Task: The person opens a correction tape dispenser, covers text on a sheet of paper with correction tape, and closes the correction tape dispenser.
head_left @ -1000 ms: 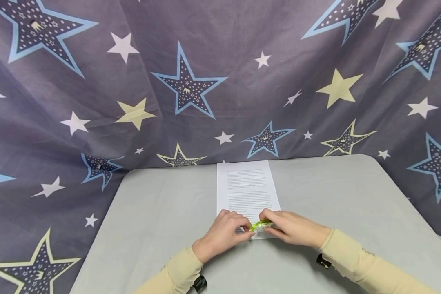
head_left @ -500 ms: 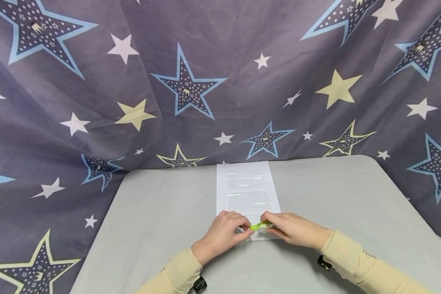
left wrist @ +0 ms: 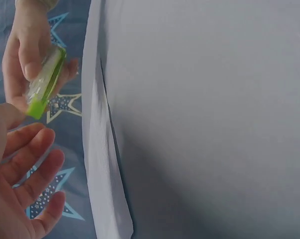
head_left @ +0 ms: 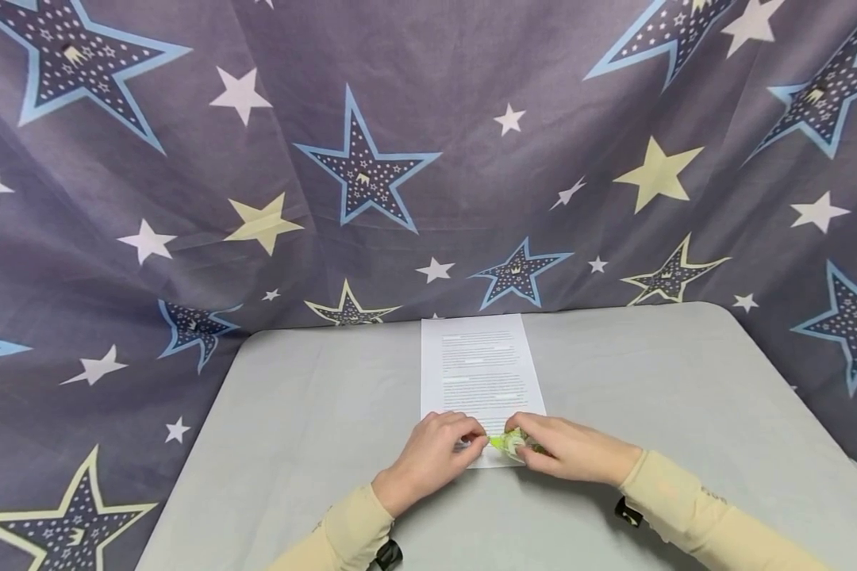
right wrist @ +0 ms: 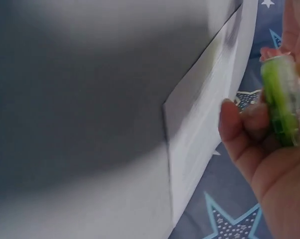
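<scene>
A correction tape dispenser, green with a clear casing, is held between my two hands above the near end of a printed sheet. My right hand grips its body between thumb and fingers. At its narrow green tip, the thumb and forefinger of my left hand pinch the end, while the other left fingers are spread loosely in the left wrist view. That view shows the dispenser edge-on, tip towards the left hand. In the right wrist view, the dispenser lies across the right fingers.
Whitish strips cover parts of several lines of text on the sheet. Beneath it is a light grey table, with a star-patterned cloth hanging behind. Both wrists wear black straps under beige sleeves.
The dispenser has turned in my right hand, so its flat side with a round part now faces the head camera. Both hands stay nearly in place over the sheet's near end.
</scene>
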